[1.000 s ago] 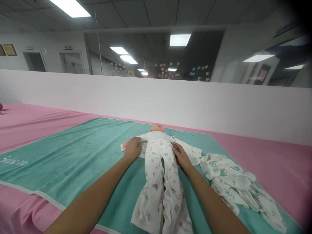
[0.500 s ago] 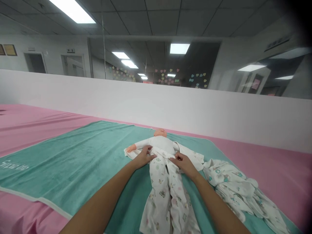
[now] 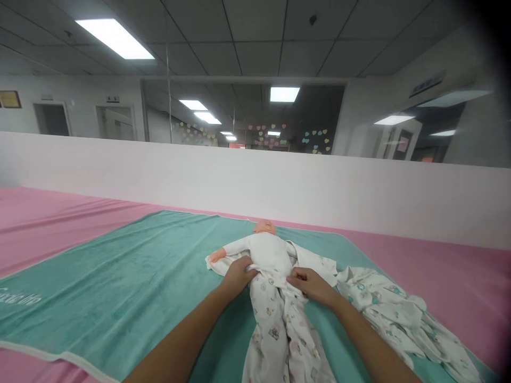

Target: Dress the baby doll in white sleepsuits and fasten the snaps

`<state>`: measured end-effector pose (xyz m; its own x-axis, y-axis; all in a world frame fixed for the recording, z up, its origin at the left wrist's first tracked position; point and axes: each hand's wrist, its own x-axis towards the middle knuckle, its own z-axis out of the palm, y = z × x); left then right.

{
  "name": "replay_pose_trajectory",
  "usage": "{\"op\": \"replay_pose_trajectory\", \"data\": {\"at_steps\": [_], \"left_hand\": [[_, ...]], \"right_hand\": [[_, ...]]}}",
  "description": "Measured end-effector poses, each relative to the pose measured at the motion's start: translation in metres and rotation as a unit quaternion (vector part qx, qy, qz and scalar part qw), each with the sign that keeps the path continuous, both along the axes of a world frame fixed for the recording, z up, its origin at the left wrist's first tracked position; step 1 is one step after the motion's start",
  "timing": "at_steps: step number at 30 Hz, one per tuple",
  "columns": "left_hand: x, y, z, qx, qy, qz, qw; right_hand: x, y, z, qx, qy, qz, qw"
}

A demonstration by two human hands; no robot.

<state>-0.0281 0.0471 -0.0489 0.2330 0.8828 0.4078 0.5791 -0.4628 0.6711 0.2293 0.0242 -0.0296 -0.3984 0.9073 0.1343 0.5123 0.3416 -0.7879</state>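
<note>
A baby doll (image 3: 266, 248) in a white top lies on its back on a teal towel (image 3: 131, 276), head pointing away from me. Printed white trousers (image 3: 281, 330) cover its legs and trail toward me. My left hand (image 3: 236, 275) pinches the trousers' waistband at the doll's left side, fingers closed. My right hand (image 3: 312, 284) grips the waistband at the other side, fingers curled on the cloth. An open white garment (image 3: 319, 263) lies spread under the doll.
A crumpled printed garment (image 3: 393, 314) lies on the towel to the right. The towel rests on a pink sheet (image 3: 59, 213). A low white partition (image 3: 255, 181) runs along the far edge, with windows behind it.
My hands moved from the doll's sides inward to the trousers' waistband and closed on it. The view shifted, so the doll sits lower in the frame.
</note>
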Motion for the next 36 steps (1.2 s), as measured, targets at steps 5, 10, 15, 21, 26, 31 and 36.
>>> {"op": "replay_pose_trajectory", "data": {"at_steps": [5,10,15,21,26,31,36], "left_hand": [[-0.008,-0.031,-0.005,0.000,0.037,-0.072,0.997],[-0.005,-0.055,0.006,0.039,0.106,-0.130,0.985],[-0.003,-0.060,0.019,-0.035,0.120,-0.105,0.987],[-0.007,-0.078,0.022,-0.103,0.112,-0.159,0.975],[-0.005,-0.104,0.013,-0.100,0.148,-0.211,0.961],[0.005,-0.116,0.002,-0.085,0.191,-0.171,0.963],[0.014,-0.115,-0.002,-0.060,0.184,-0.154,0.969]], "right_hand": [[0.016,-0.032,-0.004,-0.033,-0.009,0.063,0.997],[0.016,-0.055,0.002,-0.032,-0.041,0.045,0.998],[0.008,-0.056,0.007,-0.002,-0.086,0.027,0.996],[0.002,-0.059,0.007,0.005,-0.114,0.042,0.993],[0.008,-0.067,0.009,-0.035,-0.096,0.058,0.993],[0.021,-0.074,-0.011,-0.030,-0.127,0.088,0.988],[0.011,-0.085,-0.018,0.100,-0.172,0.070,0.978]]}}
